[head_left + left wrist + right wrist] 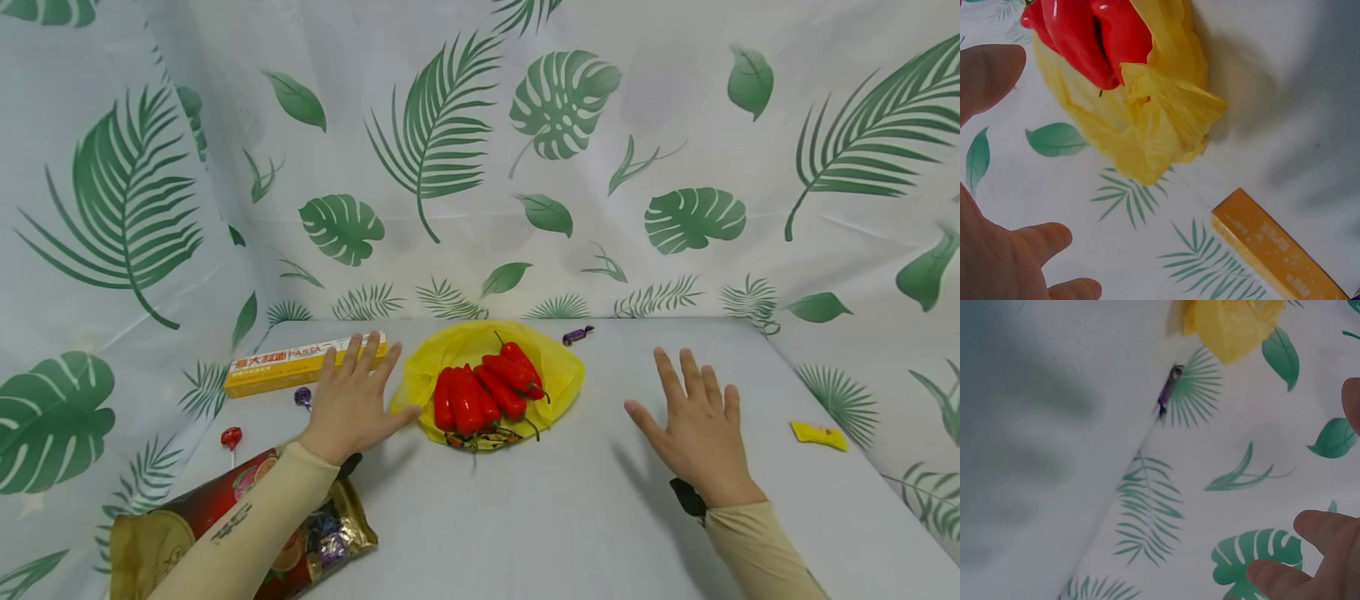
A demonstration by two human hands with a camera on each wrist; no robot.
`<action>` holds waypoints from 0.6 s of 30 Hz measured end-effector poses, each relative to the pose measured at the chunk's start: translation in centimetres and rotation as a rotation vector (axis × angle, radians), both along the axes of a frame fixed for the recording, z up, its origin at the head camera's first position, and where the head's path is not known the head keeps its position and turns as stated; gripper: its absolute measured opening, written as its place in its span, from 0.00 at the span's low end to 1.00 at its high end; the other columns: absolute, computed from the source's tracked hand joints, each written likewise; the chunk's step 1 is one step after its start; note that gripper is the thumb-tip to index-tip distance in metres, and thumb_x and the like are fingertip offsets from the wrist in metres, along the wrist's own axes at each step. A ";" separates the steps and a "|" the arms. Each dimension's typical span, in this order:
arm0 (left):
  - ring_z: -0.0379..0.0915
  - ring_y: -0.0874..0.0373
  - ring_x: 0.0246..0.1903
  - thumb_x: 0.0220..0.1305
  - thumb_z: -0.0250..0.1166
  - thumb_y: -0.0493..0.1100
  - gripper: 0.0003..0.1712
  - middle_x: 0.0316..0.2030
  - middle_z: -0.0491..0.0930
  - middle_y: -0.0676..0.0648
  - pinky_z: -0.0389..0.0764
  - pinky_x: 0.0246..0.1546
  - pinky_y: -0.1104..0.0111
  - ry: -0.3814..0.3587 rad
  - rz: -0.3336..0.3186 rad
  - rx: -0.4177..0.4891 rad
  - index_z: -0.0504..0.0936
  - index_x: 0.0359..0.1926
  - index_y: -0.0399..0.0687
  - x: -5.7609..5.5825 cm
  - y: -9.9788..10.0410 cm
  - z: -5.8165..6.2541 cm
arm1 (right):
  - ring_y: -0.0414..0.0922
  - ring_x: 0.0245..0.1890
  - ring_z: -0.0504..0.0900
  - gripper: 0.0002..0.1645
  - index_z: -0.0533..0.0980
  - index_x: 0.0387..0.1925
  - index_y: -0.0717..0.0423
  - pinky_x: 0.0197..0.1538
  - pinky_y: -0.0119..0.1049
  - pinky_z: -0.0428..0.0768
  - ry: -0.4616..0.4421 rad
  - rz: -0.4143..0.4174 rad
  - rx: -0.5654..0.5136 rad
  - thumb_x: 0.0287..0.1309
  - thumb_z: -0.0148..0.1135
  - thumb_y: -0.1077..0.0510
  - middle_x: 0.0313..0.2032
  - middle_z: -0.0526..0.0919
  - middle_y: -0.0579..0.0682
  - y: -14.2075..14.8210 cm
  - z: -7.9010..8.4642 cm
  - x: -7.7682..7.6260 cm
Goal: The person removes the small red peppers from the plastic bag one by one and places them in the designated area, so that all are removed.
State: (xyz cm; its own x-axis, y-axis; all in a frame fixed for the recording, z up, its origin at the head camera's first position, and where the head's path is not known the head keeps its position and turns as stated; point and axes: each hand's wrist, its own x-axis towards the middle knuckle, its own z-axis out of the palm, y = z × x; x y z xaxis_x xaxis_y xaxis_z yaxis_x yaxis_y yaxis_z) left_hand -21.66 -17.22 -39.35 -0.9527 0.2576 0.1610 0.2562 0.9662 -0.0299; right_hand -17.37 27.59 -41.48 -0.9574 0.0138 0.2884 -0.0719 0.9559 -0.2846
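We see both bare hands well apart, held out over the white table with their fingers straight and spread. Between them, toward the back of the table, a cluster of glossy red chili peppers lies in a yellow plastic bag, its thin film spread around them. The left hand is nearest this bag: from the head view its thumb tip overlaps the bag's left edge, and we cannot tell whether the two touch. The right hand is to the right of the bag and apart from it, its shadow falling on the tabletop.

Behind the left hand's fingers we find a yellow and white pasta box, partly covered by them, with a purple lollipop just in front of it. A red lollipop lies further left, near a red and gold candy bag that the left forearm crosses in our view. Near the back edge, just right of the peppers' bag, we see a purple wrapped candy. A small yellow packet lies by the right edge. Leaf-patterned cloth hangs behind the table.
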 end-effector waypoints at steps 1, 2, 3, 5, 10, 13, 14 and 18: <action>0.43 0.37 0.82 0.62 0.56 0.80 0.58 0.83 0.49 0.39 0.46 0.79 0.36 -0.006 -0.002 -0.008 0.55 0.82 0.55 -0.1 0.1 -0.1 | 0.78 0.76 0.47 0.55 0.42 0.84 0.46 0.74 0.78 0.39 -0.001 0.002 -0.003 0.70 0.53 0.29 0.81 0.45 0.71 0.0 -0.2 -0.2; 0.44 0.37 0.82 0.62 0.57 0.79 0.57 0.82 0.50 0.39 0.47 0.79 0.36 -0.008 -0.007 -0.008 0.56 0.82 0.55 -0.3 0.2 -0.1 | 0.79 0.76 0.48 0.55 0.43 0.84 0.47 0.74 0.78 0.40 -0.003 0.005 -0.004 0.70 0.53 0.29 0.80 0.45 0.71 0.0 -0.3 -0.3; 0.47 0.37 0.81 0.62 0.59 0.78 0.56 0.82 0.51 0.38 0.49 0.78 0.36 -0.007 -0.012 -0.008 0.58 0.81 0.54 -0.4 0.4 -0.2 | 0.79 0.75 0.48 0.55 0.43 0.84 0.47 0.74 0.78 0.41 -0.006 0.008 -0.007 0.70 0.54 0.29 0.80 0.46 0.71 -0.1 -0.5 -0.6; 0.53 0.36 0.79 0.61 0.62 0.77 0.55 0.81 0.56 0.37 0.56 0.76 0.37 -0.001 -0.027 -0.002 0.64 0.79 0.52 -0.6 0.7 -0.2 | 0.80 0.74 0.51 0.55 0.45 0.84 0.49 0.73 0.78 0.45 -0.011 0.018 -0.004 0.70 0.54 0.30 0.80 0.47 0.73 -0.2 -0.8 -1.1; 0.72 0.37 0.63 0.57 0.70 0.72 0.47 0.66 0.75 0.35 0.76 0.61 0.43 0.017 -0.066 -0.025 0.77 0.66 0.46 -0.9 1.6 -0.3 | 0.80 0.72 0.57 0.54 0.48 0.83 0.54 0.71 0.76 0.57 -0.033 0.060 0.005 0.71 0.55 0.32 0.78 0.51 0.75 -1.5 -1.2 -3.2; 0.77 0.43 0.49 0.56 0.74 0.66 0.39 0.52 0.81 0.38 0.82 0.52 0.49 -0.024 -0.085 0.002 0.82 0.58 0.43 -1.4 2.1 -0.5 | 0.77 0.73 0.60 0.52 0.49 0.83 0.54 0.70 0.73 0.63 -0.053 0.096 -0.031 0.71 0.57 0.35 0.78 0.54 0.73 -3.0 -1.0 -4.6; 0.77 0.45 0.45 0.56 0.75 0.64 0.37 0.48 0.82 0.40 0.83 0.50 0.51 -0.053 -0.088 0.025 0.82 0.55 0.42 -1.6 2.2 -0.5 | 0.75 0.72 0.62 0.51 0.50 0.82 0.54 0.70 0.72 0.65 -0.058 0.111 -0.054 0.71 0.58 0.36 0.77 0.56 0.72 -3.6 -0.9 -5.0; 0.75 0.52 0.36 0.55 0.79 0.55 0.28 0.40 0.81 0.44 0.85 0.45 0.57 -0.179 -0.084 0.139 0.84 0.48 0.41 -2.7 2.3 -1.0 | 0.68 0.68 0.72 0.44 0.60 0.79 0.54 0.68 0.67 0.73 -0.075 0.189 -0.163 0.70 0.63 0.44 0.73 0.68 0.67 -6.4 -0.5 -6.5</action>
